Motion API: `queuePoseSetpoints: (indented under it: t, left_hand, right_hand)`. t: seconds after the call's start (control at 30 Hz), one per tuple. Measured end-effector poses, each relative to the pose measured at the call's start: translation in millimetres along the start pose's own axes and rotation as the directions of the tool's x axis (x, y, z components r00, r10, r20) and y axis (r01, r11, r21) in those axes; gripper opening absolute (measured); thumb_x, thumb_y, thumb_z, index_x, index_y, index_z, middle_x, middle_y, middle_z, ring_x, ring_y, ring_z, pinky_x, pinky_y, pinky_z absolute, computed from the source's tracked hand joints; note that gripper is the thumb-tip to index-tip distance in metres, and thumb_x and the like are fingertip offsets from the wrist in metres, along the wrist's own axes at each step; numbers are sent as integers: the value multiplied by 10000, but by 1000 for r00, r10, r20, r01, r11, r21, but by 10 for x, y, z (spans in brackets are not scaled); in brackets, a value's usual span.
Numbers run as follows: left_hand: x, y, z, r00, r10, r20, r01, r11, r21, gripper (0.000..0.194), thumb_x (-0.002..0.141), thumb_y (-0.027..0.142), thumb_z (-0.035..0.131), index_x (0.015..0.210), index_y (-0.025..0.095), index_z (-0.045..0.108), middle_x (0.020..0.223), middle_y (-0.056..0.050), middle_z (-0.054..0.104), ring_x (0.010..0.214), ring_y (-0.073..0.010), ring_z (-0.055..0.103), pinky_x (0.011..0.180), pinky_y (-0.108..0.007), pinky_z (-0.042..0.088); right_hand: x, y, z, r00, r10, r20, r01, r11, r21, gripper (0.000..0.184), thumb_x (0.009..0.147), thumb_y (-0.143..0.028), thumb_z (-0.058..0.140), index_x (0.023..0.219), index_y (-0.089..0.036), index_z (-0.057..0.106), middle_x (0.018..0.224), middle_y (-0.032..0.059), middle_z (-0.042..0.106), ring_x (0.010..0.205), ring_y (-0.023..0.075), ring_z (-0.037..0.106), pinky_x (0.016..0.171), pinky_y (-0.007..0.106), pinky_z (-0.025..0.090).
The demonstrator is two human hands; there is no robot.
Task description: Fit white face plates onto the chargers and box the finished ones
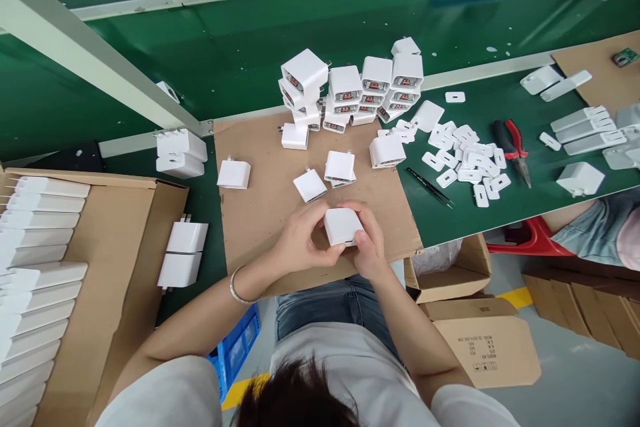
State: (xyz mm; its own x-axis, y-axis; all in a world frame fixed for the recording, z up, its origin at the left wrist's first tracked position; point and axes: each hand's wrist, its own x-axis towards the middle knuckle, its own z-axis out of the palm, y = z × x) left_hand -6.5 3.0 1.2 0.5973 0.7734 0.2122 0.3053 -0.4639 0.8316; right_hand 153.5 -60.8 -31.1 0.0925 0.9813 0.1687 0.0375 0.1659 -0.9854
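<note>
Between my two hands is a white charger housing (343, 225), held above the cardboard sheet (260, 213). My left hand (304, 237) grips its left side with thumb and fingers. On its right side my right hand (371, 240) is closed, the thumb against the lower edge. Just beyond lie a loose charger (309, 185) and a pair of overlapping chargers (340, 167). Another charger (234, 173) sits on the left of the sheet, and one (387, 151) at its right edge. Stacked housings (345, 85) at the back show open ends with parts inside.
Small white end caps (473, 159) lie heaped on the green table (435, 223), with black tweezers (430, 187) and red-handled pliers (514, 150) beside them. A carton (135, 233) at left holds rows of chargers. Another person's leg (575, 217) shows at far right.
</note>
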Motion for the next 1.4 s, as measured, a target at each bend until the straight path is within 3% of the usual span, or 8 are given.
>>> queuePoseSetpoints:
  t: [0.1,0.3,0.47,0.8,1.03,1.27,1.4]
  left_hand:
    - [-14,-17,-2,999,-49,14,49,996,-70,277,734,365,658,826,214,445,763,14,505,667,-144,434,617,-284,347]
    - [-33,-18,-2,983,-170,67,182,948,-261,311,780,435,659,797,210,446,744,7,494,695,-152,437,627,-283,364]
    - [-12,-21,-10,970,-194,147,235,901,-365,396,830,536,672,801,202,462,762,6,496,712,-149,451,634,-277,376]
    - [41,13,-122,971,-122,206,174,950,-259,403,944,571,578,842,193,483,784,5,481,716,-150,439,650,-279,362]
    - [48,19,-95,967,-193,167,234,932,-275,496,932,667,540,798,193,487,747,13,464,693,-144,411,625,-276,337]
    - [43,-45,-48,939,-278,201,334,873,-355,571,902,739,537,782,181,503,736,14,474,682,-140,417,616,-275,321]
    - [51,-24,-44,943,-273,190,323,887,-330,551,922,725,524,846,179,533,788,-10,529,720,-158,473,642,-285,369]
  right_hand:
    - [-10,4,4,1000,4,2,-4,998,55,626,980,-725,328,1303,-249,576,1114,94,666,894,254,657,740,405,554]
    - [-37,27,-25,1000,-14,-10,14,1000,-19,544,950,-663,533,1311,-260,586,1111,100,685,897,251,672,701,374,578]
    - [-57,41,-28,998,-42,-37,42,999,8,490,945,-599,605,1295,-257,585,1070,91,711,874,239,687,689,355,581]
    - [16,1,13,996,41,-77,-36,997,65,527,891,-644,649,1207,-245,513,769,-3,617,640,176,578,570,304,502]
    - [-8,23,-17,998,57,-41,-54,996,68,482,977,-630,509,1256,-241,567,898,52,688,706,197,626,620,337,534]
    - [0,1,5,993,81,-89,-78,997,29,447,968,-625,546,1204,-247,580,859,32,689,674,180,625,614,321,537]
    - [31,-10,3,989,80,-123,-74,996,54,467,969,-637,536,1192,-230,594,942,61,706,740,196,657,624,323,549]
